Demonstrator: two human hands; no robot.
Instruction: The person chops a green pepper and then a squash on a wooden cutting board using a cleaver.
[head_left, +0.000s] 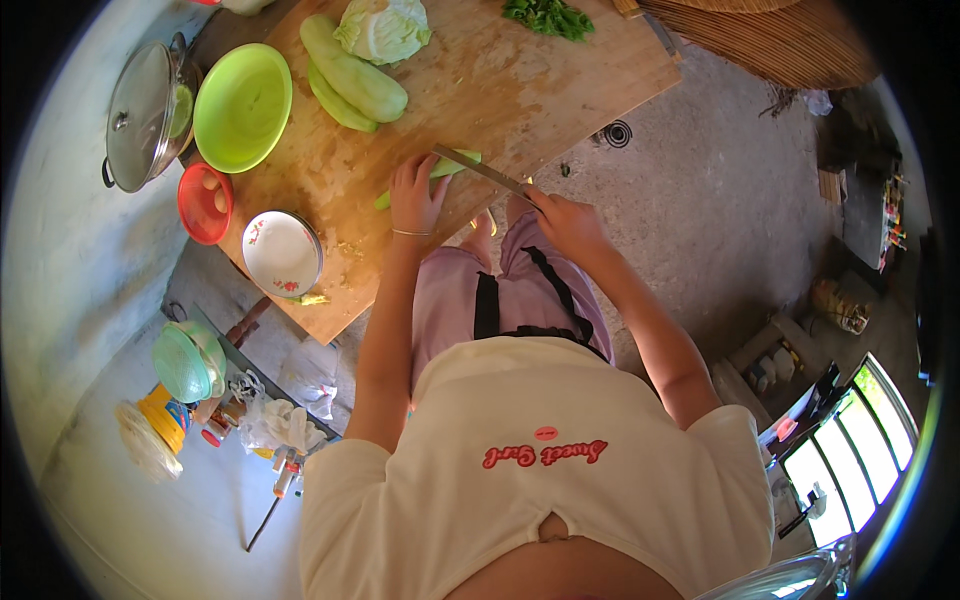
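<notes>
My left hand (414, 196) presses a long pale-green vegetable piece (454, 163), perhaps gourd or cucumber, onto the wooden tabletop (517, 97). Part of the piece is hidden beneath my fingers, and a green end (382, 201) shows left of the hand. In my right hand (568, 225) is the handle of a kitchen knife (487, 173). Its blade lies across the vegetable, with the tip close to my left fingers; whether it has cut in, I cannot tell. Beyond them rest two pale-green gourds (360, 75) and a cabbage (384, 30).
At the left stand a lime-green basin (244, 109), a glass-lidded pot (139, 116), a red bowl (204, 214) with eggs, and stacked floral plates (281, 253). Leafy greens (551, 16) lie at the far side. A mosquito coil (617, 133) is on the floor beyond the table's right edge.
</notes>
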